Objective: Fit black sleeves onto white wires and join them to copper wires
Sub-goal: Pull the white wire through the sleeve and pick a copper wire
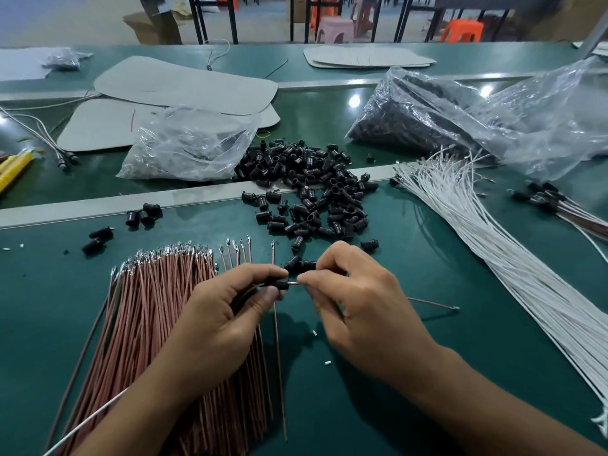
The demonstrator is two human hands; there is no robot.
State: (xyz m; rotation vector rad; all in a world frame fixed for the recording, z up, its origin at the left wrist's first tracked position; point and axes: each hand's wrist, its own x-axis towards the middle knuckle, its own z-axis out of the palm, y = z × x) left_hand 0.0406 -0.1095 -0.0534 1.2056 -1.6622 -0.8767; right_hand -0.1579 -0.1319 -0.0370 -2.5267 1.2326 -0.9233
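Bare green table point(427, 291) between hands; copper wires point(158, 324) left, white wires point(510, 258) right, sleeve pile point(312, 185) ahead.

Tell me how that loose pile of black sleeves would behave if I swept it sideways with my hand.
Probably scatter rather than slide together: the black sleeves lie loose, strays already spread around. Their small round tube shape suggests some would roll on the smooth green table.

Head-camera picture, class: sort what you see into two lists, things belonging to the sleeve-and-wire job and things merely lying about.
Job: black sleeve in the left hand; copper wire in the right hand; pile of black sleeves; copper wire bundle; white wire bundle.
Lying about: grey sheets; yellow items; crumpled clear bag.
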